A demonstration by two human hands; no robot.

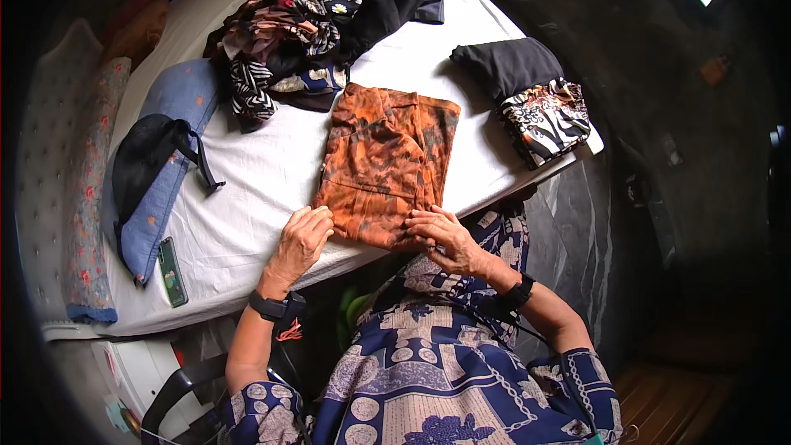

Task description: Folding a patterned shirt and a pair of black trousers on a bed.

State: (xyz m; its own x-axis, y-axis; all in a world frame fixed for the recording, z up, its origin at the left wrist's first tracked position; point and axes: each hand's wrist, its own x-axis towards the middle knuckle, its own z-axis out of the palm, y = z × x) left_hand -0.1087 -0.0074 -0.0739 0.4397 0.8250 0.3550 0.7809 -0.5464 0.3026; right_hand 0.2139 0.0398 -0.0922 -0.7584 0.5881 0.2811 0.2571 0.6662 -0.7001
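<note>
An orange garment (375, 165) with dark blotches lies folded into a rough rectangle near the front edge of the bed. My left hand (303, 239) pinches its near left corner, fingers closed. At the near right corner my right hand (449, 241) has its fingers bent over the cloth edge, gripping it. The thumb side of the right hand is partly hidden under the fold. Which kind of garment it is, I cannot tell.
A heap of crumpled clothes (305, 25) lies at the back. Folded black cloth (507, 64) and a folded patterned garment (545, 119) sit at the right edge. Left are a blue cushion (148, 214), a black strapped item (148, 156) and a phone (172, 272).
</note>
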